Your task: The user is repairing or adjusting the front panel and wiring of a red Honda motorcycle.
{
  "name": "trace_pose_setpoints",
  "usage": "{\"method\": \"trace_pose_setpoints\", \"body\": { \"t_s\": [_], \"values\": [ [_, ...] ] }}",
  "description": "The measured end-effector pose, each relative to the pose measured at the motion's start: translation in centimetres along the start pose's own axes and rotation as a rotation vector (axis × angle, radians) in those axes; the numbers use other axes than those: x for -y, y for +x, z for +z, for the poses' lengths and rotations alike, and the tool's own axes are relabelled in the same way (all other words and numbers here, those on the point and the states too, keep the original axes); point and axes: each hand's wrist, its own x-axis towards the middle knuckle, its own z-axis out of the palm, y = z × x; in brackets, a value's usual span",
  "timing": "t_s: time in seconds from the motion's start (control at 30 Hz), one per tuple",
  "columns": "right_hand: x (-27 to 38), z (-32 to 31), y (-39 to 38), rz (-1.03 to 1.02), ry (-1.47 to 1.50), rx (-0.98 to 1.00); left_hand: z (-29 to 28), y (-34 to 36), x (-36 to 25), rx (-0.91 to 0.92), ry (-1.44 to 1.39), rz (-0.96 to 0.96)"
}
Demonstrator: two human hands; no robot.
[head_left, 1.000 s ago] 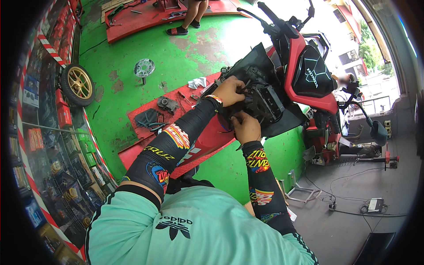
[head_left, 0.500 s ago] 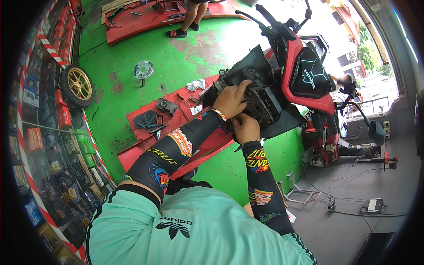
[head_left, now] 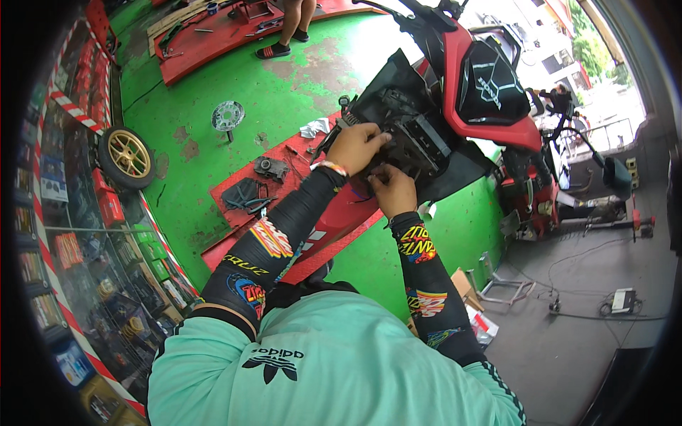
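Observation:
Both my hands are at the stripped rear of a red and black motorcycle [head_left: 490, 117], over its exposed black body section [head_left: 419, 142]. My left hand [head_left: 357, 150] is palm down there, fingers curled and thumb and fingertips drawn together at the black parts. Just nearer to me, my right hand [head_left: 393, 190] is closed in a pinch, fingertips against the lower edge of the same section. Whatever is between the fingers of either hand is too small or hidden to make out. Dark parts beneath the left palm are covered from view.
On the red lift platform [head_left: 334, 248] lie pliers [head_left: 249, 199], a dark metal part [head_left: 271, 169] and a white rag [head_left: 315, 128]. A brake disc [head_left: 228, 116] stands on the green floor. A gold-rimmed wheel [head_left: 126, 157] leans by the glass cabinet. Another person's legs [head_left: 293, 21] show beyond.
My left fingers have curled in from a more stretched pose. My right hand now shows clear of the left, its fingertips pinched. The whole view has shifted slightly.

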Motion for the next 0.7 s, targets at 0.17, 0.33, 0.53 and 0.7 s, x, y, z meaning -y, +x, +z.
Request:
{"method": "trace_pose_setpoints", "body": {
  "t_s": [0.17, 0.33, 0.53, 0.7],
  "values": [
    [-0.6, 0.9, -0.8, 0.031, 0.052, -0.085, -1.7, 0.7, 1.2, 0.355, -0.287, -0.264],
    [-1.2, 1.1, -0.7, 0.029, 0.113, -0.114, -1.6, -0.2, 2.8, 0.439, -0.311, -0.143],
    [-0.7, 0.9, -0.3, -0.125, 0.058, -0.167, -0.9, -0.2, 4.1, 0.199, -0.171, 0.052],
    [1.0, 1.0, 0.5, -0.239, -0.230, -0.254, 0.0, -0.4, 5.6, 0.098, -0.027, 0.129]
  ]
}}
